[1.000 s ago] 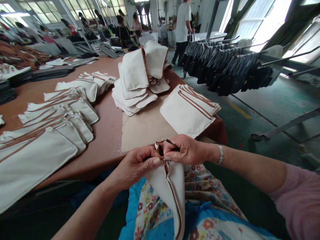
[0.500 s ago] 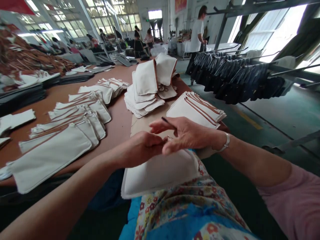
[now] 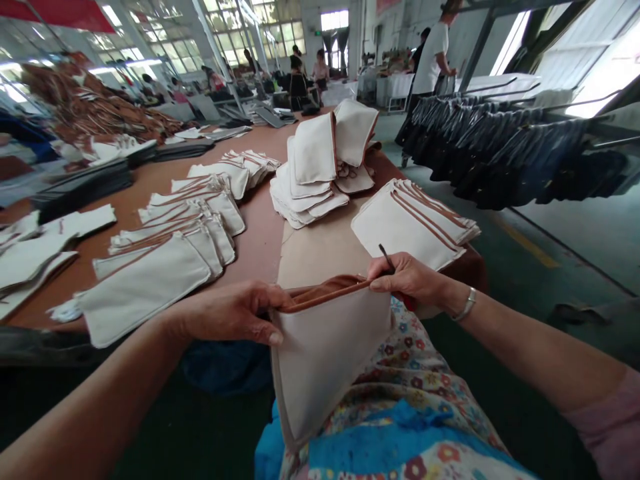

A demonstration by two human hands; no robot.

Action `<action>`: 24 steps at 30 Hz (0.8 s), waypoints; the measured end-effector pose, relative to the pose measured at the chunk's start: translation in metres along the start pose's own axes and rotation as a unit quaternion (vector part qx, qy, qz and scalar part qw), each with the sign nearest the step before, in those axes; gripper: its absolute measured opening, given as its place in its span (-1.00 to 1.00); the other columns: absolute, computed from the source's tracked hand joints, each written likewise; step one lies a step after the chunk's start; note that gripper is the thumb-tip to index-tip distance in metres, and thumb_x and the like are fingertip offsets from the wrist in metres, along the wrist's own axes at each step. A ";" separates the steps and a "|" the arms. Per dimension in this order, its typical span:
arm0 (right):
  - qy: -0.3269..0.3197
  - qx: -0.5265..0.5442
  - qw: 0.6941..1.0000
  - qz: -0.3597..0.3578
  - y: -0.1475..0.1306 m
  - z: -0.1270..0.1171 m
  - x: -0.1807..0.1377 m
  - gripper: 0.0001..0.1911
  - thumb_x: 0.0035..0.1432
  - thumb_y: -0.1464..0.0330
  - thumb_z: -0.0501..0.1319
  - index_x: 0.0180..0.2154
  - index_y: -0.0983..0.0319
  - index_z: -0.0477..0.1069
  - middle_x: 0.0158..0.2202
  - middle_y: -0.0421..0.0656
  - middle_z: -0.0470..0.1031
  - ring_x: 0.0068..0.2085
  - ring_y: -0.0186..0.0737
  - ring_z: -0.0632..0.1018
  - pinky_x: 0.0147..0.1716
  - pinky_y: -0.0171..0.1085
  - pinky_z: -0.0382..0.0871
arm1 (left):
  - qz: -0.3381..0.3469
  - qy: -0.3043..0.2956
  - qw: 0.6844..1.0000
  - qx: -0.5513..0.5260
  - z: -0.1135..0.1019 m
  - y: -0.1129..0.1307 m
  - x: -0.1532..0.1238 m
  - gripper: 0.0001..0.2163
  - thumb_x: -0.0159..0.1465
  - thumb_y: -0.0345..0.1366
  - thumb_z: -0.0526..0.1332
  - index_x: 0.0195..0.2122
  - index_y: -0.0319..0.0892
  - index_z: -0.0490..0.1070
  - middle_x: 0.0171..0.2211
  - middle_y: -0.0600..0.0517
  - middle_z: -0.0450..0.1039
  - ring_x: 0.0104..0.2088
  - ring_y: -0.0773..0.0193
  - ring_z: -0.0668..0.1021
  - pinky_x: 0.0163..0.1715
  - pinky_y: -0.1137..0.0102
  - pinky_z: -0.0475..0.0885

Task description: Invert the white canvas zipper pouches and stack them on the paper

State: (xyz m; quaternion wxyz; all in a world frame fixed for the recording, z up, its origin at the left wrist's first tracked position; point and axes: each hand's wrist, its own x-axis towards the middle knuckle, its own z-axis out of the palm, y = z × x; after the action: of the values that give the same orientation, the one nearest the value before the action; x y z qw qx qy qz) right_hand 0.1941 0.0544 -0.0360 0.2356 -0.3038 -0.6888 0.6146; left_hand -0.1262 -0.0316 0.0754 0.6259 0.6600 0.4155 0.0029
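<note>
A cream pouch (image 3: 330, 353) with a brown edge and brown inside hangs over my lap, its mouth partly open. My left hand (image 3: 240, 310) grips the left end of the mouth, thumb on the outer face. My right hand (image 3: 407, 280) pinches the right end, closed on the edge. In that same hand a slim dark tool (image 3: 384, 256) sticks up between the fingers; a bit of red shows below the palm, and its kind is unclear. Just beyond my right hand lies a fanned stack of cream pouches (image 3: 400, 227) with brown edges.
A taller pile of cream pouches (image 3: 315, 150) stands mid-table. Overlapping cream pieces (image 3: 145, 287) run along the left on the brown tabletop (image 3: 255, 247). Black items hang from a rack (image 3: 505, 157) at the right. A heap of brown pieces (image 3: 100, 107) lies far left; people work behind.
My hands have moved apart, from close together above the pouch to opposite ends of its mouth. The pouch is now raised and tilted, its brown inside showing. The view has shifted left.
</note>
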 end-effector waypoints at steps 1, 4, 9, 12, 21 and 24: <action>-0.017 -0.031 0.999 -0.013 0.004 0.001 0.002 -0.82 0.05 0.29 0.34 -0.36 0.30 0.52 -0.33 -0.15 0.52 -0.29 -0.27 0.51 -0.26 -0.31 0.38 | 0.018 0.008 0.999 0.046 -0.001 0.010 -0.001 -0.67 0.19 -0.20 0.34 -0.02 -0.15 0.50 -0.06 -0.03 0.51 -0.05 0.09 0.50 -0.01 0.36 0.36; -0.040 -0.148 0.986 -0.068 -0.006 0.013 0.007 -0.91 0.01 0.41 0.33 -0.37 0.30 0.53 -0.25 -0.10 0.53 -0.19 -0.21 0.53 -0.11 -0.23 0.38 | 0.049 0.020 0.993 0.108 0.004 0.031 0.013 -0.64 0.11 -0.20 0.41 -0.06 -0.12 0.52 -0.15 0.04 0.51 -0.10 0.14 0.49 -0.05 0.40 0.35; -0.033 0.020 0.996 -0.075 -0.056 0.042 0.001 -0.70 0.18 0.32 0.24 -0.06 0.29 0.40 -0.18 -0.10 0.53 -0.20 -0.29 0.53 -0.18 -0.28 0.43 | 0.062 0.030 0.997 0.039 0.021 0.027 0.055 -0.72 0.11 -0.21 0.40 -0.18 -0.19 0.49 -0.31 0.12 0.45 -0.29 0.30 0.45 -0.30 0.50 0.33; -0.082 0.072 0.993 -0.044 -0.053 0.051 0.000 -0.65 0.12 0.28 0.32 -0.11 0.30 0.34 -0.25 -0.16 0.48 -0.26 -0.33 0.49 -0.24 -0.33 0.39 | 0.055 0.045 0.997 -0.006 0.025 0.015 0.067 -0.76 0.11 -0.19 0.40 -0.28 -0.20 0.46 -0.39 0.16 0.40 -0.37 0.35 0.41 -0.38 0.52 0.28; 0.021 -0.010 0.998 -0.065 -0.006 0.041 0.011 -0.80 0.19 0.30 0.25 -0.25 0.32 0.50 -0.34 -0.18 0.48 -0.31 -0.32 0.42 -0.31 -0.33 0.27 | 0.041 0.125 0.990 -0.051 0.017 -0.011 0.089 -0.65 0.11 -0.10 0.40 -0.23 -0.24 0.43 -0.40 0.10 0.42 -0.38 0.32 0.43 -0.44 0.49 0.24; 0.020 -0.056 0.994 -0.092 -0.008 0.036 0.009 -0.81 0.23 0.32 0.20 -0.26 0.32 0.50 -0.35 -0.18 0.46 -0.30 -0.32 0.42 -0.29 -0.33 0.26 | 0.058 0.136 0.983 -0.106 0.021 -0.014 0.097 -0.70 0.18 -0.13 0.35 -0.20 -0.25 0.44 -0.36 0.05 0.46 -0.35 0.30 0.45 -0.38 0.46 0.29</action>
State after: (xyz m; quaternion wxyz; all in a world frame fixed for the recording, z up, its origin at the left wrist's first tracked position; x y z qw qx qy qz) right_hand 0.1616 0.0351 -0.0333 0.2869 -0.2642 -0.7424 0.5447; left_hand -0.0587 0.0031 0.0093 0.6290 0.6062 0.4551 0.1725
